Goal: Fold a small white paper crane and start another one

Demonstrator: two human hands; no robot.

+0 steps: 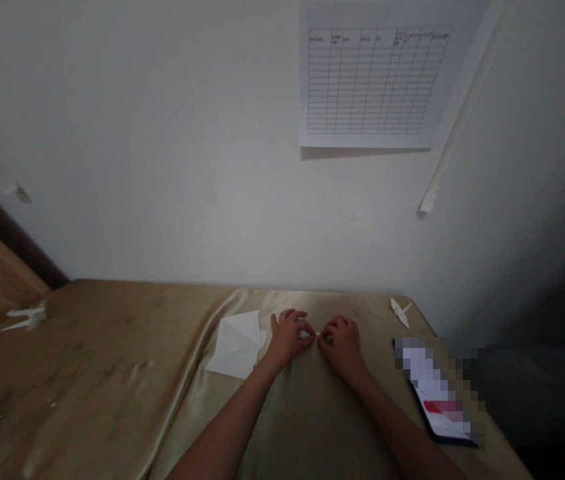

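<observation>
My left hand (290,339) and my right hand (341,341) meet above the cloth, thumb and forefinger of each pinched together. Between their fingertips shows the tip of a small white piece of paper (318,336); most of it is hidden by the fingers. The other fingers of my left hand are partly spread, while those of my right hand curl inward. Just left of my left wrist lie creased white paper sheets (236,343), partly overlapping.
A folded paper crane (400,312) sits at the back right, near a lit phone (445,407). More white folded paper birds (27,315) lie on the left of the gold tablecloth (112,373). Behind rises a white wall (162,167) with a printed chart (372,80).
</observation>
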